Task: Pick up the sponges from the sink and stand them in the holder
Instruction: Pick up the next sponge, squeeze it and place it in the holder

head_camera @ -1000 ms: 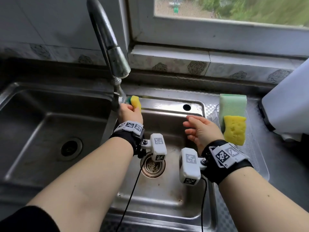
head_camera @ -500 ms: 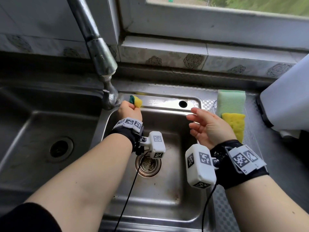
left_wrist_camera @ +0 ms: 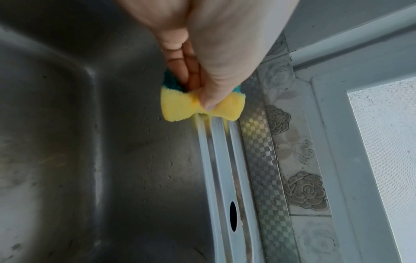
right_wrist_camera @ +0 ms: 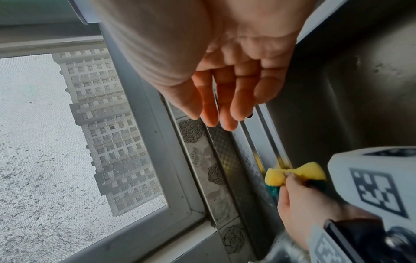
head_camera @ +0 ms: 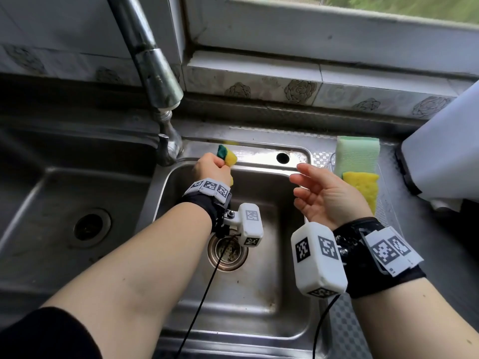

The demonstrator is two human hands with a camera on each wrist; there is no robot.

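Observation:
My left hand (head_camera: 213, 168) squeezes a yellow sponge with a green scrub side (head_camera: 227, 157) over the back rim of the small sink basin (head_camera: 259, 294). The left wrist view shows thumb and fingers pinching the yellow sponge (left_wrist_camera: 180, 105) so that it bulges on both sides. In the right wrist view the same sponge (right_wrist_camera: 292, 175) sits low right. My right hand (head_camera: 318, 193) hovers open, palm up, over the basin's right side, holding nothing (right_wrist_camera: 225, 99). A clear holder (head_camera: 388, 203) on the right counter has a pale green sponge (head_camera: 357, 156) and a yellow sponge (head_camera: 363, 189) standing in it.
A steel tap (head_camera: 153, 68) arches over the divider between the two basins. The larger basin (head_camera: 64, 203) with its drain lies left. A drain strainer (head_camera: 228, 252) is in the small basin. A white object (head_camera: 445, 156) stands at the far right. A window sill (head_camera: 311, 71) runs behind.
My left hand has stayed at the back rim squeezing the sponge tighter. My right hand has turned from palm down to palm up and lifted slightly.

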